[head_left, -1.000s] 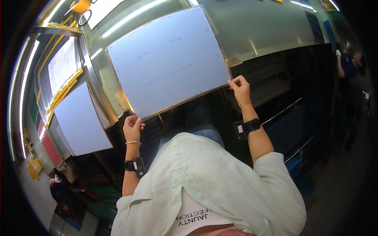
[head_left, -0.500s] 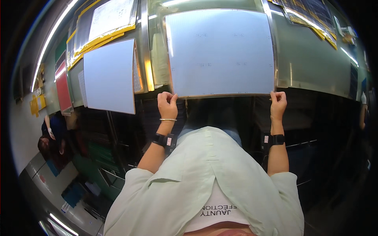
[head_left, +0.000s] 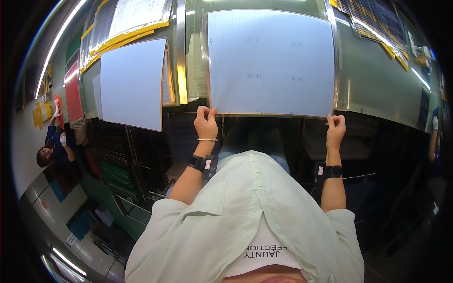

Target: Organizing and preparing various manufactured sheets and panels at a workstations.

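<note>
A large pale blue-white rectangular sheet point(head_left: 271, 61) with small dark marks lies in front of me, its thin edge brownish. At its near left corner, my left hand point(head_left: 206, 123) pinches the edge between thumb and fingers. My right hand point(head_left: 335, 128) pinches the near right corner in the same way. Both hands hold the sheet's near edge at the table's front. The sheet's underside is hidden.
Left of it, a stack of similar blue-white sheets point(head_left: 132, 85) overhangs the table edge. Yellow-edged frames point(head_left: 125, 40) lie behind; dark yellow-edged panels point(head_left: 377, 23) sit far right. A metal bar point(head_left: 181, 52) divides the green table point(head_left: 373, 78). A co-worker point(head_left: 59, 146) is at far left.
My view has shifted slightly, so the sheet and both hands appear a little further right. Both hands keep their pinch. The co-worker at far left now has a red item near one gloved hand.
</note>
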### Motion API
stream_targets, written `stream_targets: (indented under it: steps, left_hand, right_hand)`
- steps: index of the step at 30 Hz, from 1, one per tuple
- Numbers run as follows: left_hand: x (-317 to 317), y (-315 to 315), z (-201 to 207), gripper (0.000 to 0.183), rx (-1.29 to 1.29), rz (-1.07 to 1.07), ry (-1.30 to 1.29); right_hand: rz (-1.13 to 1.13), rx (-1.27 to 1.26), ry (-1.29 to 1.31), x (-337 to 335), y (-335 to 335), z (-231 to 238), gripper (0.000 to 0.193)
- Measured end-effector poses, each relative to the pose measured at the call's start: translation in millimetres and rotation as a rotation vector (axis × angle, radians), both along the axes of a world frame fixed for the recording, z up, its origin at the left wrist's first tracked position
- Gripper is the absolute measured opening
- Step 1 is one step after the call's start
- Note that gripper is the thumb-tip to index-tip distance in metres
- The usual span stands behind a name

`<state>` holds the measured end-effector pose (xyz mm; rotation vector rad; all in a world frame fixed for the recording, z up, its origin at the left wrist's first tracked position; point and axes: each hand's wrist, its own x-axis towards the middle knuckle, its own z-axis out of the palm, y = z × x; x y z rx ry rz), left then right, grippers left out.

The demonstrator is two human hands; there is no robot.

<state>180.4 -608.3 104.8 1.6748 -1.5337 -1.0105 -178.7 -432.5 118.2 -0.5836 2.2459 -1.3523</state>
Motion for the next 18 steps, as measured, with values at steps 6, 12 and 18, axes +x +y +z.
stream_targets:
  steps: [6,12,18]
  left_hand:
    - [-2.1,1.7,2.0,0.019,0.030,-0.055,0.015]
    - [11.0,0.7,-1.8,0.033,0.272,0.062,0.338]
    - [1.3,-9.9,8.5,0.039,0.301,-0.021,0.361]
  right_hand:
    - [-0.005,0.006,-0.006,-3.4,0.6,7.9,0.019]
    - [0.402,0.456,0.852,-3.3,-59.1,58.2,0.049]
    - [0.481,0.423,1.210,-94.8,-208.6,29.4,0.046]
